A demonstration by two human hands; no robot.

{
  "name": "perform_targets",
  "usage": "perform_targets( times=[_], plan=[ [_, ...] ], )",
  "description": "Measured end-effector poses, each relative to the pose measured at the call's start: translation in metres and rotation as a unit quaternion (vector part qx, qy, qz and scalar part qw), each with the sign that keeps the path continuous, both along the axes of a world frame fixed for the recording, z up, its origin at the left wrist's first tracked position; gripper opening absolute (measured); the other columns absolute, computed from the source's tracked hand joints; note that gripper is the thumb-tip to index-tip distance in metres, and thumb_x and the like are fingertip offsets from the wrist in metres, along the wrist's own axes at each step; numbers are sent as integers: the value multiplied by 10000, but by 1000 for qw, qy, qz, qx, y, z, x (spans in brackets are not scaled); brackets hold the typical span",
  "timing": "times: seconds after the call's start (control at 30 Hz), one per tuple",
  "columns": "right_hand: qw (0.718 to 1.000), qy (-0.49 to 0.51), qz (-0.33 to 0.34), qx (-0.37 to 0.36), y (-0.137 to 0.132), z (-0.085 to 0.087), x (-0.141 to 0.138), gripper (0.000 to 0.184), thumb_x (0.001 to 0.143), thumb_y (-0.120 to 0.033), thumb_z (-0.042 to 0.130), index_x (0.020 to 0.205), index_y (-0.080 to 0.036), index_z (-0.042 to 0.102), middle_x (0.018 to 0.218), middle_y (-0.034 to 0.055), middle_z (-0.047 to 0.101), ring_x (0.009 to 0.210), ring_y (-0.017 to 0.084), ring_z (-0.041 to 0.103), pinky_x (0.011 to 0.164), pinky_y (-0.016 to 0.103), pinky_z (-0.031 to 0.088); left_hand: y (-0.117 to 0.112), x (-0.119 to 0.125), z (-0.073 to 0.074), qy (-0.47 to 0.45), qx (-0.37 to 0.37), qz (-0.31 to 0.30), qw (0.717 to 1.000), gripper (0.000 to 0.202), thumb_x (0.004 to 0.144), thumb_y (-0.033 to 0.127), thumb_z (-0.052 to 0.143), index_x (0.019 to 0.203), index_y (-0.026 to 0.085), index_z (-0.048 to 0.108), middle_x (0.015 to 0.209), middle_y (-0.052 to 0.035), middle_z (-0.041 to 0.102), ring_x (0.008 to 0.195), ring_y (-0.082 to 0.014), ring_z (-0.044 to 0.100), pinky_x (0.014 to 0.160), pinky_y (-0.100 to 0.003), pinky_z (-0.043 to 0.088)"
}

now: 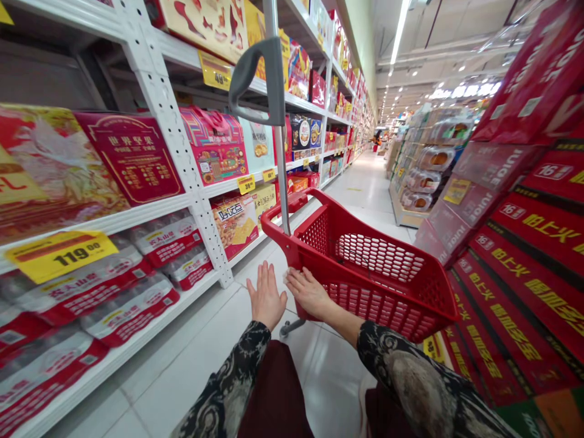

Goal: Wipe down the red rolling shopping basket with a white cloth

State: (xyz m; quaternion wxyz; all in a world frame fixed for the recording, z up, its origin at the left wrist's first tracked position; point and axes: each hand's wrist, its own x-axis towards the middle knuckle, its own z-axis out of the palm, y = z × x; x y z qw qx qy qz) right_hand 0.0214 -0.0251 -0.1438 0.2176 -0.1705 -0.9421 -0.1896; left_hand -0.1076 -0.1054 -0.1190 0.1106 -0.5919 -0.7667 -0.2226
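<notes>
Low in front of me stands a red plastic shopping basket (360,289) with perforated sides and a tall grey pull handle (275,79) on a metal rod. The inside that shows holds nothing I can make out. My left hand (266,298) is held over the floor just left of the basket, fingers stretched out, back toward me, holding nothing. My right hand (308,291) reaches to the basket's near end, fingers extended; whether they touch the red wall I cannot tell. A small whitish patch at its fingertips is too unclear to name.
White shelving (157,91) with boxed snacks and packs of bottled water (132,307) runs along the left. Red drink cartons (515,243) are stacked close on the right. A display of clear containers (431,161) stands farther down the tiled aisle (360,173); a person (377,140) is far off.
</notes>
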Motion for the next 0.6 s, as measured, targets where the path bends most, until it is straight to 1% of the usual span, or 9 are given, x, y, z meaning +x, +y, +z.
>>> perform_targets(
  times=[0.07, 0.13, 0.2, 0.23, 0.27, 0.33, 0.5, 0.57, 0.6],
  plan=[
    [1000, 18, 0, 2, -2, 11, 5, 368, 867, -147, 461, 1235, -155, 488, 1333, 109, 478, 1316, 239, 303, 1062, 490, 274, 0, 1, 0, -1, 0, -2, 1000, 689, 754, 211, 470, 1387, 85, 227, 1465, -192, 226, 1359, -275, 209, 1064, -580, 153],
    [999, 50, -11, 11, 0, 29, 7, 402, 885, -144, 426, 1284, -187, 446, 1378, 85, 428, 1342, 227, 247, 1084, 493, 222, 1, 4, 2, -2, 1, -3, 1000, 687, 757, 212, 468, 1387, 83, 226, 1467, -193, 220, 1361, -278, 202, 1061, -583, 158],
    [997, 75, -24, 20, 5, 45, 7, 403, 903, -153, 393, 1302, -190, 428, 1399, 74, 398, 1353, 228, 217, 1092, 503, 192, 2, 7, 3, -1, 1, -5, 1000, 688, 756, 211, 471, 1386, 80, 226, 1467, -193, 218, 1362, -280, 198, 1060, -585, 160],
    [996, 79, -28, 23, 7, 50, 7, 397, 908, -157, 382, 1302, -182, 428, 1399, 74, 398, 1352, 233, 216, 1091, 507, 192, 3, 10, 3, 1, 0, -8, 1000, 688, 756, 211, 472, 1385, 78, 228, 1467, -193, 219, 1363, -280, 196, 1061, -584, 160],
    [996, 75, -29, 25, 9, 51, 7, 392, 910, -157, 375, 1298, -169, 432, 1393, 79, 407, 1349, 236, 226, 1088, 508, 201, 3, 12, 2, 4, -2, -10, 1000, 688, 755, 212, 472, 1384, 75, 229, 1466, -193, 221, 1363, -279, 195, 1062, -583, 159],
    [998, 56, -24, 22, 12, 42, 9, 385, 906, -151, 375, 1284, -140, 445, 1365, 95, 442, 1334, 241, 264, 1079, 502, 233, 2, 17, 0, 10, -9, -17, 1000, 690, 751, 212, 474, 1381, 65, 233, 1465, -196, 224, 1364, -278, 194, 1063, -582, 160],
    [1000, 2, -18, -8, 5, -11, 20, 357, 886, -137, 407, 1231, -94, 488, 1289, 132, 517, 1282, 244, 360, 1046, 474, 309, -5, 27, -12, 16, -28, -38, 999, 690, 754, 208, 458, 1386, 62, 225, 1469, -189, 210, 1366, -278, 187, 1064, -587, 143],
    [999, -5, -17, -28, 0, -24, 24, 339, 883, -136, 412, 1205, -81, 506, 1261, 144, 538, 1259, 246, 392, 1032, 470, 327, -9, 30, -15, 8, -31, -49, 998, 696, 748, 196, 461, 1389, 69, 222, 1468, -191, 212, 1365, -277, 189, 1068, -585, 126],
    [999, -4, -16, -40, -2, -25, 26, 335, 880, -139, 422, 1198, -84, 511, 1258, 145, 540, 1256, 246, 396, 1029, 470, 327, -10, 31, -17, -1, -30, -55, 998, 702, 741, 189, 466, 1389, 73, 223, 1467, -192, 214, 1366, -277, 188, 1070, -584, 115]
  ],
)
